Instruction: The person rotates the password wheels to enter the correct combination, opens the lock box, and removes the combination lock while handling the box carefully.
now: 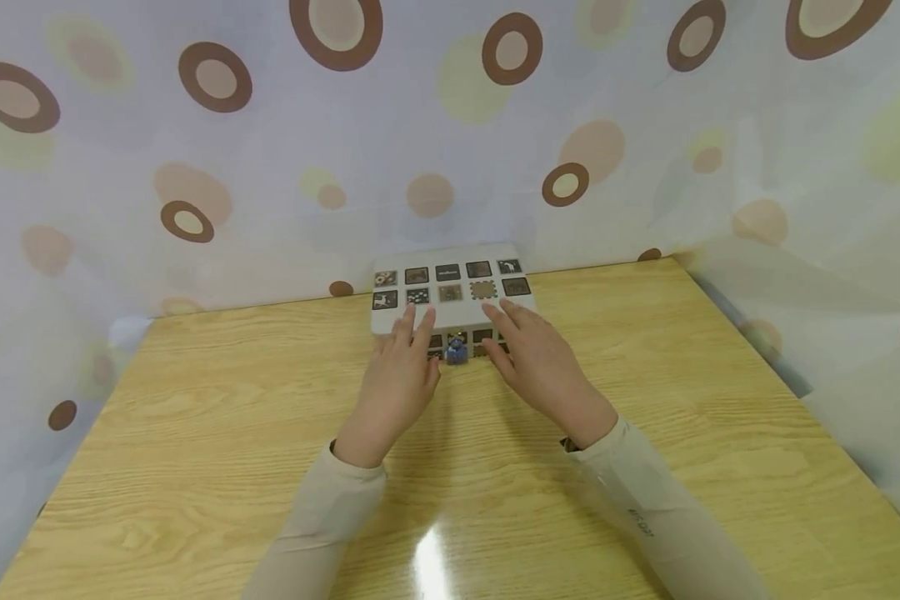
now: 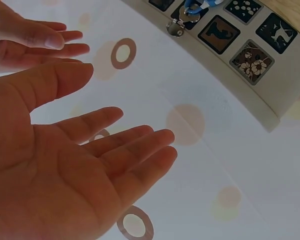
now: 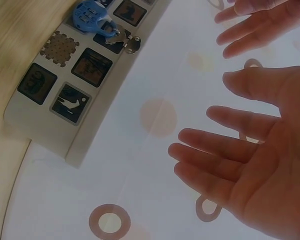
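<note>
Backdrop: white cloth (image 1: 405, 125), printed with brown, peach and yellow-green circles and rings; stands behind the table and along its sides.

Table (image 1: 270, 400): yellowish wood-grain top, a bright glare spot at the near edge.

Box (image 1: 453, 312): one, white, rectangular, at the far middle of the table just before the cloth. Lid (image 1: 465, 321) down over the body; contents hidden.

Sleeves: one pair, pale; left sleeve (image 1: 311, 521) plain, right sleeve (image 1: 660, 512) with small dark lettering.

Left hand (image 1: 399, 375): palm down, fingers extended and slightly spread, holding nothing; near the box's front left part.

Right hand (image 1: 546, 367): likewise outstretched and unladen, near the front right part. Whether either touches the box cannot be told.

Padlock (image 1: 457, 351): one, blue, hung at the middle of the box front, between the hands; whether locked cannot be told.

Picture squares: ten on the lid in two rows of five, more on the front, including white flowers (image 2: 252, 62) and a cat (image 2: 219, 34).

Clasp (image 3: 132, 44): silver metal, at the lid's front edge beside the padlock.
</note>
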Demonstrator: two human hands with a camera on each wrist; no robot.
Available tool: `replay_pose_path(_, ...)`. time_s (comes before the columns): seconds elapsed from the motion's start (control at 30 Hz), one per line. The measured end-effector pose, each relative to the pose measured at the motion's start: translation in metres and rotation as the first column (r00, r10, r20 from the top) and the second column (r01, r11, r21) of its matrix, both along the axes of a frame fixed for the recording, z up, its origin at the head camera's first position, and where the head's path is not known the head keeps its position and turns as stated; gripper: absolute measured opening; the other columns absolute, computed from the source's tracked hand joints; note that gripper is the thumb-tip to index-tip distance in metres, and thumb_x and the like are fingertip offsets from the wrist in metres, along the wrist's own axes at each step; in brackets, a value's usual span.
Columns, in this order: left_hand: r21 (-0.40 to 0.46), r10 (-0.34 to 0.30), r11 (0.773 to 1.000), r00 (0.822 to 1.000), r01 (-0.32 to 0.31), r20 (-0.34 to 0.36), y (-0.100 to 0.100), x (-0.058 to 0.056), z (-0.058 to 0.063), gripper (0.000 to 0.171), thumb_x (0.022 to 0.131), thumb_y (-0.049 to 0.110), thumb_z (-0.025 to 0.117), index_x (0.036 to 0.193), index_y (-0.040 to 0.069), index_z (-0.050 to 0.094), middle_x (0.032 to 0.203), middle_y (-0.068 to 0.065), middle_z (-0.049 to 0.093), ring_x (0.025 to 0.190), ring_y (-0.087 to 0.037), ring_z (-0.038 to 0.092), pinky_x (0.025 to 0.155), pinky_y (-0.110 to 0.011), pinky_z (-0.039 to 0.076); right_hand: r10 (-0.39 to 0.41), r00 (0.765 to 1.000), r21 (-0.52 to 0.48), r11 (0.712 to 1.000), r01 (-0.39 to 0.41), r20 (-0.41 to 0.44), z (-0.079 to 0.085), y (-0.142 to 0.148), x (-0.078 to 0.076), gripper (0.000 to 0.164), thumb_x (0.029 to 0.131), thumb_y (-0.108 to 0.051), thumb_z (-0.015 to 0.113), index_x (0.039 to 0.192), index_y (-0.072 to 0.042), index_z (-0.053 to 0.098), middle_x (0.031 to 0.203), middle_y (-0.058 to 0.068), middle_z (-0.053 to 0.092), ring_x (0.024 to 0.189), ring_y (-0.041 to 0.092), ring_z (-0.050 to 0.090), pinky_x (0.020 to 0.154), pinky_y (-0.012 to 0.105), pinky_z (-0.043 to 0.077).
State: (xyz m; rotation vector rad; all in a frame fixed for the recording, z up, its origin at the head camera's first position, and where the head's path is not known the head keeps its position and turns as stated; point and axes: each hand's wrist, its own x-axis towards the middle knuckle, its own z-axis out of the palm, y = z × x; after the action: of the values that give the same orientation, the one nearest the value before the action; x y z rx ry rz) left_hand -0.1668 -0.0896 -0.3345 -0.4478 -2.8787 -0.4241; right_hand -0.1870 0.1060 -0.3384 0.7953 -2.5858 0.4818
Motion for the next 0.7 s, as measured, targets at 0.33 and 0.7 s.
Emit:
replay_pose_path(0.33,0.001,-0.032,0.999,0.998,0.033,-0.058,0.0,-0.006,-0.008,0.058,0.091,0.005,0.062,0.144,-0.002,0.038,0.142,-0.027,0.042,0.118,-0.04,0.054,0.094,-0.05,0.049,0.006,0.999,0.005,1.0,-0.006,0.036,-0.009,-0.002,-0.004,0.043,0.095,-0.017,0.063,0.13,0.005,0.054,0.126,0.028,0.056,0.111,0.041,0.057,0.092,0.051,0.051)
replay_pose_path(0.7,0.016,-0.06,0.998,0.998,0.061,-0.032,-0.001,-0.012,-0.013,0.052,0.086,-0.004,0.062,0.135,-0.006,0.047,0.13,-0.024,0.054,0.111,-0.035,0.058,0.09,-0.042,0.053,0.02,0.998,-0.009,1.0,-0.02,0.055,-0.012,-0.004,-0.007,0.038,0.095,-0.016,0.061,0.126,0.005,0.057,0.12,0.024,0.059,0.105,0.037,0.061,0.087,0.047,0.053)
